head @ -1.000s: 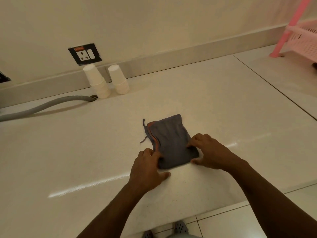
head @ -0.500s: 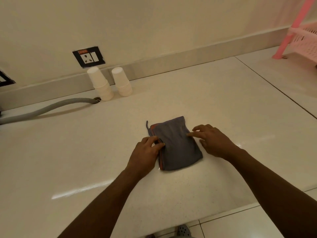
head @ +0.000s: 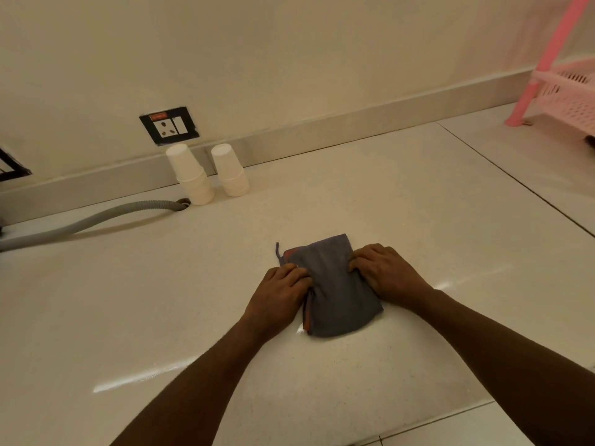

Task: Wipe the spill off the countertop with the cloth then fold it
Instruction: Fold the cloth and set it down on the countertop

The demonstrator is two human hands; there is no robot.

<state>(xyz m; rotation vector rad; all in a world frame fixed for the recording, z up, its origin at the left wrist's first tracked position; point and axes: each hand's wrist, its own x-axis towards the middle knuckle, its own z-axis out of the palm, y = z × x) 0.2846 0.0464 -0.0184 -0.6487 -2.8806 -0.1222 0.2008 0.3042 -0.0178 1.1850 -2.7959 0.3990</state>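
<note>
A grey cloth point(head: 335, 291) with an orange edge lies folded into a small rectangle on the pale countertop point(head: 418, 204), near its front middle. My left hand point(head: 278, 292) rests on the cloth's left edge, fingers curled and pressing down on it. My right hand point(head: 384, 273) presses on the cloth's right edge, fingers bent over the fabric. The cloth's far end and near end stay uncovered. A loose thread sticks up at its far left corner. No spill shows on the surface.
Two stacks of upside-down white paper cups point(head: 193, 175) point(head: 230, 172) stand by the back wall below a black socket plate point(head: 169, 125). A grey corrugated hose point(head: 80, 222) runs along the left. A pink plastic rack point(head: 566, 91) stands at far right. The counter's front edge point(head: 418, 423) is near me.
Both hands slid along the folded cloth from its near end to its sides. The right hand, lifted half a second ago, now presses on the right edge.
</note>
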